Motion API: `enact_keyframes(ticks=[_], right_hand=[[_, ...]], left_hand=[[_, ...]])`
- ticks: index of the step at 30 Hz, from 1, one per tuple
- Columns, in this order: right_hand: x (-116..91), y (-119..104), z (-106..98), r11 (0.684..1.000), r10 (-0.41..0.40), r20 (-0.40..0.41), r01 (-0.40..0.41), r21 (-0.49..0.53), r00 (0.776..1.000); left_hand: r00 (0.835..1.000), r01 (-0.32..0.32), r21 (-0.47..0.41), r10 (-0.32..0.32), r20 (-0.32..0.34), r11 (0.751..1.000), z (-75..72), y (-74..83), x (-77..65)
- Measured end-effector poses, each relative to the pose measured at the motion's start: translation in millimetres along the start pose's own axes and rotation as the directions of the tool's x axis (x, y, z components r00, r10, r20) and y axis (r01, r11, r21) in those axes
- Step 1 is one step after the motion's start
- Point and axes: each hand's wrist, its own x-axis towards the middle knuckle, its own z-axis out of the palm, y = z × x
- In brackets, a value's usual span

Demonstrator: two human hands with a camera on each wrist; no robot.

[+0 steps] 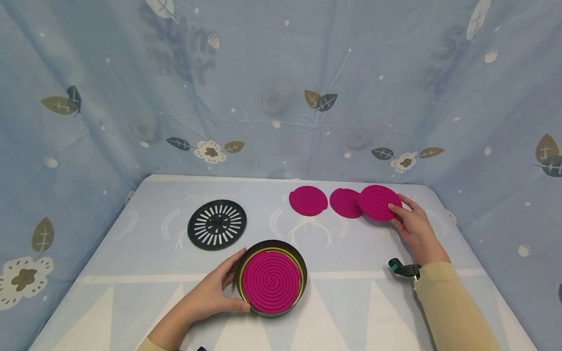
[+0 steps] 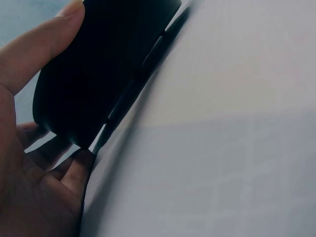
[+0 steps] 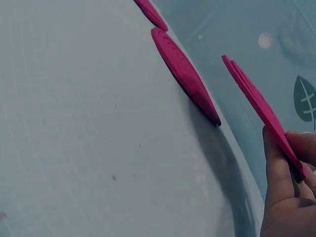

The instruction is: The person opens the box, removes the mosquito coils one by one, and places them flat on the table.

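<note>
My right hand [image 1: 412, 224] pinches a magenta spiral coaster [image 1: 377, 203] by its right edge, thumb on top and fingers beneath. In the right wrist view this coaster [image 3: 259, 106] is raised above the table. Another magenta coaster [image 1: 344, 204] lies just left of it, partly overlapped in the head view. A third coaster [image 1: 308, 201] lies farther left. My left hand [image 1: 210, 295] grips the left side of a round dark holder [image 1: 303, 263] with a yellow inner ring. Inside the holder lies a magenta coaster [image 1: 271, 282]. The left wrist view shows the holder's dark wall [image 2: 98, 64] between thumb and fingers.
A black round slotted lid [image 1: 217, 225] with a central knob lies at the back left of the table. The patterned tabletop [image 1: 145, 263] ends at a blue printed curtain [image 1: 272, 73] along the back and sides.
</note>
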Motion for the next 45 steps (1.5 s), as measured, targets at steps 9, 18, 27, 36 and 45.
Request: enact_keyframes(ticks=[9,18,27,36,45], right_hand=[[6.8,1.8,-14.7,0.999,0.003,-0.064,0.000,0.050,0.998],[12.6,2.8,-22.5,0.998,0.027,-0.132,-0.019,0.061,0.991],[21.5,4.1,-23.7,0.999,0.045,-0.202,-0.041,0.027,0.978],[25.6,7.1,-21.1,0.996,0.024,-0.258,-0.045,-0.077,0.966],[25.6,4.9,-25.9,0.992,0.043,-0.193,-0.066,-0.110,0.980]], left_hand=[[1.000,-0.008,-0.014,0.008,0.005,1.000,0.4,-0.9,-0.6],[1.000,-0.017,-0.015,0.017,0.003,1.000,0.6,-3.6,-0.8],[1.000,-0.013,-0.010,0.013,0.000,1.000,0.3,-3.4,-0.8],[1.000,-0.010,0.003,0.010,-0.002,1.000,0.1,-0.7,-0.8],[1.000,-0.013,-0.009,0.013,0.004,1.000,0.2,1.5,-1.1]])
